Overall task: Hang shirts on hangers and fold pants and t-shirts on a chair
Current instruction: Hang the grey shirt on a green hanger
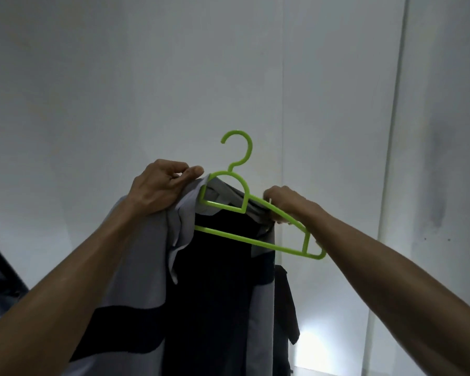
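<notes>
Head view: I see both bare arms raised in front of a pale wall (92, 77).
Hanger: green plastic hanger (244, 198), hook up, tilted so its right end sits lower than the left; held in the air, hooked on nothing.
Shirt: grey shirt (147, 253) with dark panels, hanging down from the hanger; left shoulder already draped over the hanger's left end, collar bunched behind the neck of the hanger.
Left hand: left hand (160, 183) fingers curled, pinching the grey fabric at the shoulder, thumb tip right beside the hanger's left end.
Right hand: right hand (285, 203) fingers curled, gripping the hanger's right arm together with shirt fabric; I can't tell how much cloth is in that grip.
Hanger right end: bare green tip sticks out past the right hand, no fabric on it.
Background: dark strip of cloth (286, 302) hanging behind the shirt on the right; vertical wall seam (391, 158) further right.
</notes>
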{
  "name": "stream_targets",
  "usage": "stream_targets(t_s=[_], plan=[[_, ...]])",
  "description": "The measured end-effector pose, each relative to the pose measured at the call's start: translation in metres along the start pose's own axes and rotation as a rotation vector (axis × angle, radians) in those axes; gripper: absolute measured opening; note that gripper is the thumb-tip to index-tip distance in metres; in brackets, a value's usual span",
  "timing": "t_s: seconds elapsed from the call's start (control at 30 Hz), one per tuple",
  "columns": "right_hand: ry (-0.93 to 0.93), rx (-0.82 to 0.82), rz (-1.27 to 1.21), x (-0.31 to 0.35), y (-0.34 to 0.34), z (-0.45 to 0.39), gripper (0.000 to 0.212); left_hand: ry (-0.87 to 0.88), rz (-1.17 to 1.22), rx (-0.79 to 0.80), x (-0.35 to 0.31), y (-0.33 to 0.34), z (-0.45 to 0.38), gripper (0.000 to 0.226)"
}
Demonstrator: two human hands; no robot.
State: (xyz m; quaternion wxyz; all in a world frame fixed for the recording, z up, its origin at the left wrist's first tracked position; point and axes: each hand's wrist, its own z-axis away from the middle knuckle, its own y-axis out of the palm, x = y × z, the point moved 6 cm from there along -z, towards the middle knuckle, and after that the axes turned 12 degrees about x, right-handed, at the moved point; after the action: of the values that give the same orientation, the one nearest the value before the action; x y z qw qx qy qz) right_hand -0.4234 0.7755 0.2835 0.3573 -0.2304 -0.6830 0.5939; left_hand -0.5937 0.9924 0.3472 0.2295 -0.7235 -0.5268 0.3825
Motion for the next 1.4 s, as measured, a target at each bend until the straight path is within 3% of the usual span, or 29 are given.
stream_targets(t_s=[0.13,0.2,0.27,0.3,0.4,0.47,0.53,0.63,0.73,0.8,0.93,1.03,1.13,1.2,1.3,1.4], plan=[[-0.006,0.008,-0.546,-0.039,0.007,0.000,0.013,-0.011,0.272,0.018,0.027,-0.016,0.014,0.079],[-0.079,-0.041,-0.723,-0.045,0.004,0.005,0.011,-0.022,0.345,0.010,0.033,-0.021,0.023,0.066],[-0.189,0.036,-0.857,-0.034,0.011,0.012,0.003,-0.054,0.390,0.012,0.035,-0.019,0.027,0.057],[-0.247,0.105,-0.884,-0.020,0.020,0.016,0.009,-0.072,0.402,0.016,0.033,-0.015,0.027,0.056],[-0.365,0.304,-0.933,0.030,0.058,0.030,0.036,-0.112,0.410,0.030,0.025,0.001,0.020,0.057],[-0.374,0.355,-0.939,0.059,0.082,0.034,0.052,-0.139,0.404,0.039,0.024,0.007,0.014,0.066],[-0.370,0.240,-0.892,0.078,0.093,0.032,0.058,-0.175,0.378,0.049,0.024,0.007,0.009,0.083],[-0.361,-0.049,-0.600,0.091,0.092,0.026,0.061,-0.200,0.327,0.029,0.021,0.002,0.005,0.086],[-0.261,-0.105,-0.279,0.091,0.101,0.022,0.069,-0.217,0.323,-0.005,0.019,-0.002,0.005,0.083],[-0.188,-0.143,-0.278,0.088,0.108,0.025,0.065,-0.228,0.316,-0.015,0.018,-0.005,0.007,0.084],[-0.260,-0.478,-0.359,0.105,0.110,0.056,0.047,-0.267,0.279,-0.050,0.026,-0.017,0.010,0.083],[-0.305,-0.384,-0.235,0.128,0.117,0.060,0.061,-0.278,0.276,-0.054,0.028,-0.023,0.009,0.087],[-0.156,-0.235,-0.098,0.126,0.125,0.043,0.060,-0.274,0.265,-0.077,0.021,-0.025,0.011,0.082],[-0.101,-0.259,-0.159,0.113,0.124,0.036,0.042,-0.255,0.256,-0.087,0.021,-0.029,0.014,0.080],[0.000,-0.321,-0.572,0.072,0.109,0.028,0.011,-0.221,0.285,-0.053,0.033,-0.037,0.021,0.081],[0.044,-0.333,-0.801,0.035,0.086,0.010,0.014,-0.180,0.363,0.050,0.043,-0.039,0.036,0.076]])
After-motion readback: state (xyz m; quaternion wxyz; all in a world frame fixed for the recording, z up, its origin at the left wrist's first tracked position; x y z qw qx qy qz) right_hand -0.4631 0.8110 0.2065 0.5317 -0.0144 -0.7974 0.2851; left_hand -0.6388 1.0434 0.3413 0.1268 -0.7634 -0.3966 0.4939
